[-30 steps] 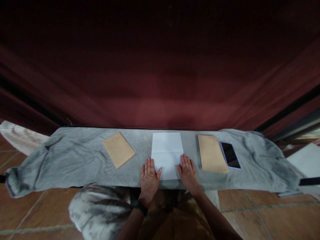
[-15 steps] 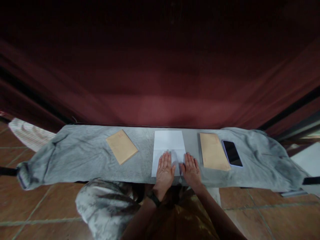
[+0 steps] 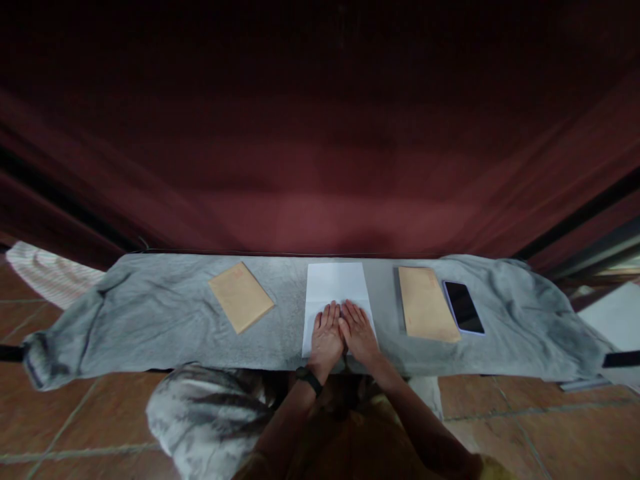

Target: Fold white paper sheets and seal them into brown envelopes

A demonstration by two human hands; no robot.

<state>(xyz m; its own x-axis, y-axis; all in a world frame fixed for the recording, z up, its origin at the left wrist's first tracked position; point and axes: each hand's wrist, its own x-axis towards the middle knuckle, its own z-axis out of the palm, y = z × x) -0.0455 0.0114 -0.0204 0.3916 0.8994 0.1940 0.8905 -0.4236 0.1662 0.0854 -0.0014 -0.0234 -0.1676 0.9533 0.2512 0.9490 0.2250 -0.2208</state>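
A white sheet of paper (image 3: pixel 336 280) with a faint crease across it lies on the grey cloth (image 3: pixel 175 320). My left hand (image 3: pixel 327 337) rests flat on its lower half, fingers stretched out, with a dark watch on the wrist. Beside it, touching it, my right hand (image 3: pixel 359 333) also lies flat on the paper, fingers extended. The two hands cover part of the sheet's lower half. A brown envelope (image 3: pixel 241 297) sits at an angle to the left. To the right are more brown envelopes (image 3: pixel 428 303), seemingly stacked.
A phone (image 3: pixel 464 307) with a dark screen lies right of the right-hand envelopes. Behind the cloth rises a dark red surface (image 3: pixel 320 220). Striped fabric (image 3: pixel 53 273) hangs at the far left. Tiled floor (image 3: pixel 75 427) shows below, beside a patterned garment (image 3: pixel 200 420).
My right hand has moved left across the paper and now touches my left hand. The envelopes and phone stay in place on the cloth.
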